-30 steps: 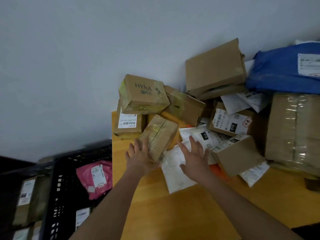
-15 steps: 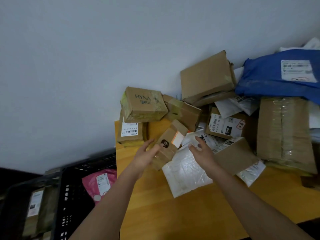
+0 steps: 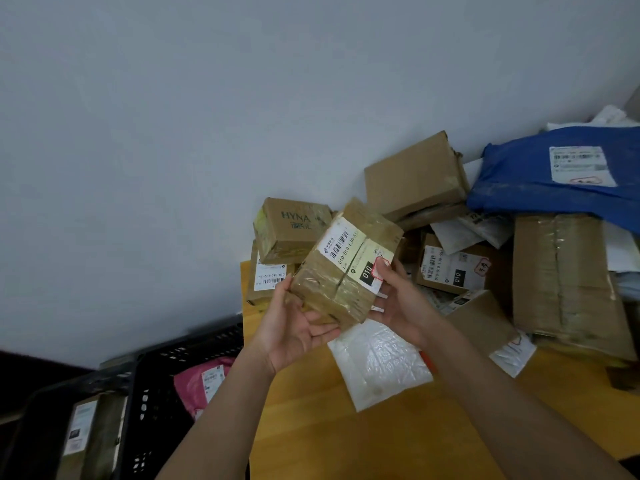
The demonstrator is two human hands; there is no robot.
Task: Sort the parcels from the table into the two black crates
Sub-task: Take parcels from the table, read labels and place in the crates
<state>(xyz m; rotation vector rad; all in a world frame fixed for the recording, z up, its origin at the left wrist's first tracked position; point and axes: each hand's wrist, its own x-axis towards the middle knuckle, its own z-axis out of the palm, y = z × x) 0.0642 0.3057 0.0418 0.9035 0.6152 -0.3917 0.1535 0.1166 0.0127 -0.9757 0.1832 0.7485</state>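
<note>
Cradling a taped cardboard parcel (image 3: pixel 346 268) above the table (image 3: pixel 346 438), the left hand (image 3: pixel 294 327) cups its lower end while the right hand (image 3: pixel 398 299) grips the labelled side, thumb on the label. It looks stiff and light, the tape perhaps slick; opposite faces suit holding. Further left, the nearer black crate (image 3: pixel 149 393) holds a pink mailer (image 3: pixel 201 382), the other crate (image 3: pixel 41 410) brown boxes.

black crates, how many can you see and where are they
2: one black crate beside the table's left edge holds a pink parcel; the other sits further left. Both are partly cropped.
</note>
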